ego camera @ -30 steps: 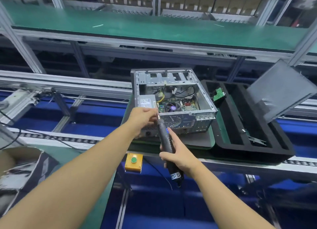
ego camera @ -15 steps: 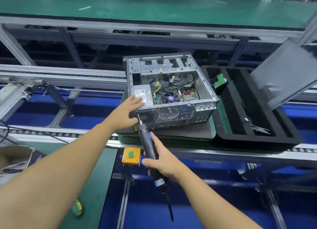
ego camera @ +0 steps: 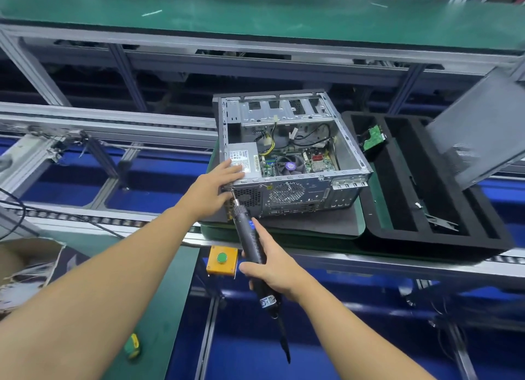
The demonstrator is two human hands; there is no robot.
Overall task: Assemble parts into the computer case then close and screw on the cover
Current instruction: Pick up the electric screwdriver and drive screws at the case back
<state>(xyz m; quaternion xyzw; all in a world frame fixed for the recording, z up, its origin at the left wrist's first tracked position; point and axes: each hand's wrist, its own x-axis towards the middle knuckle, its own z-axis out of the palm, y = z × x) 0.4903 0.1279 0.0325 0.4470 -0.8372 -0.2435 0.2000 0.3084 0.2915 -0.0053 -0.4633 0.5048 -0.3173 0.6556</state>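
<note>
head view: the right hand's fingers (ego camera: pixel 260 233) are curled round a black electric screwdriver (ego camera: pixel 251 243), the index finger lying along its barrel. the right hand (ego camera: pixel 274 270) holds it tilted, and its bit meets the rear panel of the computer case (ego camera: pixel 312 193) at the near-left corner. the left hand's fingers (ego camera: pixel 234 168) are straight and lie flat over that same corner, across the case's top edge and the labelled power supply (ego camera: pixel 247 159). the left hand (ego camera: pixel 211 189) grips nothing. the case lies open side up on a grey mat (ego camera: pixel 326 223) in the middle of the conveyor, with the motherboard's fan (ego camera: pixel 289 165) and loose cables showing inside. just right of it sits a black foam tray (ego camera: pixel 443 241) with a green circuit board (ego camera: pixel 373 138) standing in its far slot. the grey cover (ego camera: pixel 480 129) leans tilted over the tray's right side, off the case. near the screwdriver, a yellow button box (ego camera: pixel 223 261) hangs on the conveyor's near rail. on the near-left green desk (ego camera: pixel 170 294) lies a small green and yellow object (ego camera: pixel 132 345).
</note>
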